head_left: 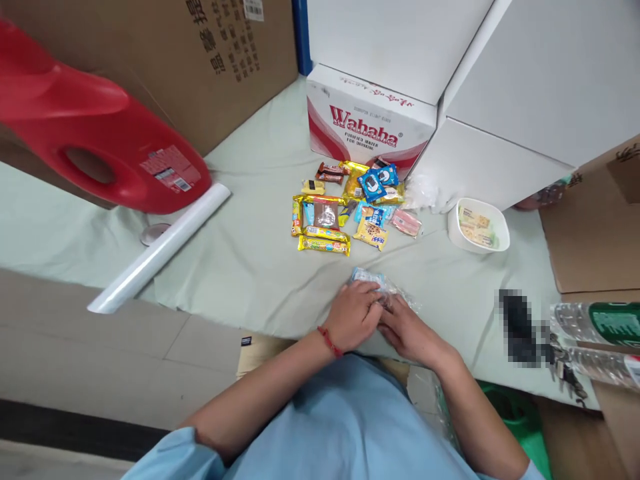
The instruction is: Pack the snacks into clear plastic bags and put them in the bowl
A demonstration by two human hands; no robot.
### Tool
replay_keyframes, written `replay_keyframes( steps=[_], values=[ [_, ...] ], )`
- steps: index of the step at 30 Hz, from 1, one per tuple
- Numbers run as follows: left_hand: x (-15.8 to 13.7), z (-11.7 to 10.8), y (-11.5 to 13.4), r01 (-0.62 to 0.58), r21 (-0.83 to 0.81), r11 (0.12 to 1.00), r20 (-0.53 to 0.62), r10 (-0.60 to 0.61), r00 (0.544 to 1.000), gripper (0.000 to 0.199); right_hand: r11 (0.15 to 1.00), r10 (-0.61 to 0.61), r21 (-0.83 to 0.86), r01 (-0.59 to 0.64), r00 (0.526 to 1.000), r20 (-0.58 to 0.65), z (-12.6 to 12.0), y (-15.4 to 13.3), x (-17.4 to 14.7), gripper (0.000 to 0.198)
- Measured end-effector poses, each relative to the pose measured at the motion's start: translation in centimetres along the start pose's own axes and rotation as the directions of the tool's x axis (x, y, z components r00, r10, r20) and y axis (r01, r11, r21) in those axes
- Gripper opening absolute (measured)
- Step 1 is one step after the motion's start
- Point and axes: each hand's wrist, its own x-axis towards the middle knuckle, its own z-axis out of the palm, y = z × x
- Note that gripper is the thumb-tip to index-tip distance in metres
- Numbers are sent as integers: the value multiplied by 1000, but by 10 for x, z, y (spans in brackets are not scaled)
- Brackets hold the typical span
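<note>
My left hand (353, 315), with a red bracelet at its wrist, bends its fingers over a light blue packet (367, 275) near the table's front edge. Close against it, my right hand (409, 330) has its fingers closed on crinkled clear plastic wrap (409, 299). The fingertips of both hands meet, and much of the packet and wrap is hidden beneath them. Farther back lies a cluster of wrapped snacks, among them yellow snack bars (324, 245), a cookie packet (371, 235), blue packets (373, 185) and a pink packet (405, 223).
A white tub (454, 230) holding packets stands right of the snacks. Behind them is a Wahaha carton (371, 127). On the left are a red jug (120, 133) and a white roll (160, 250). Keys (567, 373) and water bottles (575, 321) lie at the right.
</note>
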Motion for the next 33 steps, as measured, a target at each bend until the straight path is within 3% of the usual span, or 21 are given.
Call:
replay_keyframes(
  steps=[2,4,6,7,8,9,15,18,21,24,27,31,33],
  values=[
    [-3,6,-2,-10,161,987,37,4,999,31,992,45,122,-45,999,0,-8,6,-17,39],
    [-7,11,-5,-62,283,957,57,47,997,32,965,237,149,-214,959,-155,-9,16,-30,33],
    [-11,16,-8,-133,375,918,77,112,991,34,889,441,74,-452,801,-405,-4,28,-36,37],
    [-12,18,-9,-160,410,898,87,136,987,35,838,480,25,-544,716,-506,0,33,-37,43],
    [-13,19,-10,-178,435,883,94,152,984,35,802,486,-19,-597,670,-561,3,37,-36,49],
    [-13,20,-12,-186,451,873,97,159,982,35,792,482,-41,-610,664,-572,6,38,-33,50],
    [-18,21,-20,-187,464,866,70,174,982,36,863,505,247,-440,759,-412,-8,3,8,22],
    [-21,24,-23,-209,469,858,51,210,976,30,937,349,134,-323,851,-393,-11,-21,50,14],
    [-25,27,-29,-246,500,830,44,259,965,31,928,346,-53,-369,907,-240,-5,-34,91,17],
    [-35,23,-38,-335,516,789,65,353,933,37,897,394,-168,-410,911,-118,2,-41,113,21],
    [-57,10,-45,-374,456,808,17,412,911,42,890,380,-247,-384,923,-63,11,-52,119,19],
    [-91,-17,-59,-425,395,815,-59,484,873,49,852,391,-349,-391,918,-74,24,-59,116,15],
    [-102,-33,-71,-405,373,835,-104,471,876,49,836,402,-359,-414,909,-113,30,-57,114,18]
  ],
)
